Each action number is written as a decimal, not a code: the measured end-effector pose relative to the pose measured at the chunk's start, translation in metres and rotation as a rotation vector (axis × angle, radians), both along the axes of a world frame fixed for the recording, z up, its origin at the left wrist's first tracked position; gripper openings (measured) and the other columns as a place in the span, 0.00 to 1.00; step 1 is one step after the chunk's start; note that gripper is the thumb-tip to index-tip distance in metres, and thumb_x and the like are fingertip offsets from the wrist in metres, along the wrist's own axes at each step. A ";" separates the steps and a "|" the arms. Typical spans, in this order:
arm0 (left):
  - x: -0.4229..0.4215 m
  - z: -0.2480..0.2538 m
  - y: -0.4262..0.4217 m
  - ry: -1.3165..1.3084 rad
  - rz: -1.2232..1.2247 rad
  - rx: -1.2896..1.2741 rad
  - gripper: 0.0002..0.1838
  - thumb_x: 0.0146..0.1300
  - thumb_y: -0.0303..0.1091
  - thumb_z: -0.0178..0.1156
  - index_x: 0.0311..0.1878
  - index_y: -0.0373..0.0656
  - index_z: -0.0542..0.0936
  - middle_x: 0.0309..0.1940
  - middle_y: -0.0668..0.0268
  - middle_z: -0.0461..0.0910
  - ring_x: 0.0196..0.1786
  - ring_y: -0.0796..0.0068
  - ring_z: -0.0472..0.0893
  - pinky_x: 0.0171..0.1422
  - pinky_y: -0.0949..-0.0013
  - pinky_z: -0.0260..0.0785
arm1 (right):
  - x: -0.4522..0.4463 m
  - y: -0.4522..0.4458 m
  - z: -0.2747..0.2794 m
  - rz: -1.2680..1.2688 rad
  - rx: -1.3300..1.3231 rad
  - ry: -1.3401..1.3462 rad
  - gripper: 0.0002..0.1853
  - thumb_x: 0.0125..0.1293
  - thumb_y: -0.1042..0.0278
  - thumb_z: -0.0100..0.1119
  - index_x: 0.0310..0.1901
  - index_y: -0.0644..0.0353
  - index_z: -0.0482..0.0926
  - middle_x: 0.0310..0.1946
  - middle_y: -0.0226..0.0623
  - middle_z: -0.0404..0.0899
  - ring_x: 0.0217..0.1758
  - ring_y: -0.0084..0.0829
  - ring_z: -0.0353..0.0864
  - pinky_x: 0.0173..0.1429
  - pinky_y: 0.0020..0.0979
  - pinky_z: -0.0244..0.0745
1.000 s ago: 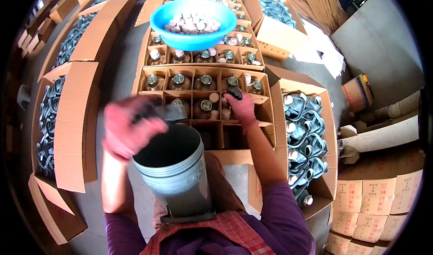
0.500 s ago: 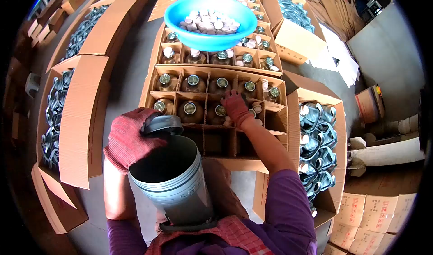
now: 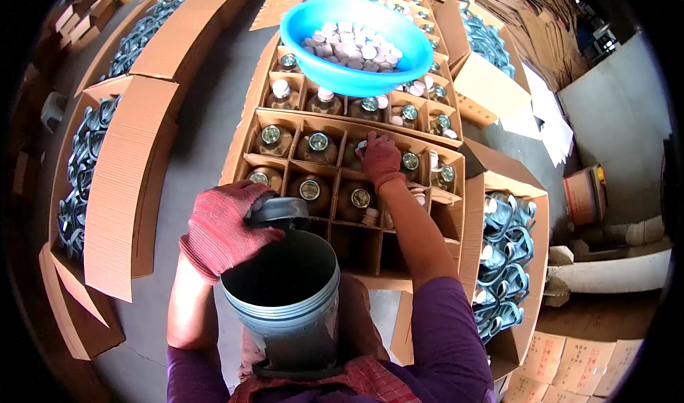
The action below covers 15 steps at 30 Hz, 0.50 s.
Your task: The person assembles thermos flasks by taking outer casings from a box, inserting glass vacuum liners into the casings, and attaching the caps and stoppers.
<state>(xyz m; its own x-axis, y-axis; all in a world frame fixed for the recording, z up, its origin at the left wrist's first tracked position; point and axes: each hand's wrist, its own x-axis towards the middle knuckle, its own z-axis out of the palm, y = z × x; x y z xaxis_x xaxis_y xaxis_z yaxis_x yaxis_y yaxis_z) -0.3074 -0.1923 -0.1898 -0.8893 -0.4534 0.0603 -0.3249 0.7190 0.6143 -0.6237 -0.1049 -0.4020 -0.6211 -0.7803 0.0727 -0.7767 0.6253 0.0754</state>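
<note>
My left hand (image 3: 231, 228), in a red knit glove, is closed on a dark round plastic piece (image 3: 281, 211) above the rim of a grey bucket (image 3: 281, 303). The bucket stands upright against my body, its inside dark. My right hand (image 3: 381, 161), gloved the same way, reaches into a divided cardboard box (image 3: 342, 257). Its fingers curl around the mouth of a glass jar (image 3: 352, 154) in the far row, largely covering it. Other glass jars (image 3: 311, 189) stand upright in the compartments. Pale round caps (image 3: 371, 216) lie beside some of them.
A blue basin (image 3: 306, 65) of pale caps sits on the boxes beyond. Open cartons of blue-grey strapped pieces flank me, left (image 3: 85, 182) and right (image 3: 506, 260). Tall carton flaps (image 3: 128, 189) rise on the left. Printed cartons (image 3: 570, 360) are stacked at lower right.
My right hand has moved from a nearer-row jar to one in the far row. My left hand still holds the dark piece over the bucket. The view has shifted slightly.
</note>
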 end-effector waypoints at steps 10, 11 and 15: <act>-0.042 -0.036 -0.007 0.132 0.312 -0.019 0.24 0.40 0.37 0.73 0.42 0.39 0.80 0.33 0.51 0.81 0.39 0.51 0.82 0.44 0.58 0.74 | 0.003 -0.041 -0.013 0.005 0.333 -0.061 0.28 0.62 0.59 0.58 0.65 0.52 0.69 0.58 0.54 0.71 0.61 0.55 0.72 0.54 0.46 0.76; -0.046 -0.042 -0.009 0.131 0.407 0.018 0.21 0.41 0.36 0.73 0.40 0.40 0.80 0.31 0.51 0.81 0.36 0.50 0.81 0.42 0.60 0.73 | -0.001 -0.039 -0.018 -0.019 0.274 -0.106 0.29 0.62 0.59 0.59 0.65 0.51 0.68 0.60 0.55 0.70 0.62 0.56 0.70 0.55 0.45 0.76; -0.053 -0.104 -0.027 0.579 0.761 0.653 0.14 0.52 0.35 0.70 0.37 0.35 0.80 0.27 0.65 0.81 0.30 0.75 0.78 0.38 0.70 0.71 | -0.002 -0.020 -0.034 0.033 0.001 -0.098 0.36 0.53 0.62 0.62 0.67 0.49 0.66 0.58 0.53 0.70 0.59 0.53 0.72 0.55 0.45 0.76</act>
<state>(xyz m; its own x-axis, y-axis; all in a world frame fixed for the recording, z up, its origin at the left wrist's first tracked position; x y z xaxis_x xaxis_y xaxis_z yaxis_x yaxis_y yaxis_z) -0.3602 -0.2197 -0.2942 -0.2884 -0.9547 -0.0737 -0.0860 -0.0509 0.9950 -0.6261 -0.1244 -0.4357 -0.5990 -0.8007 0.0123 -0.8007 0.5990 -0.0013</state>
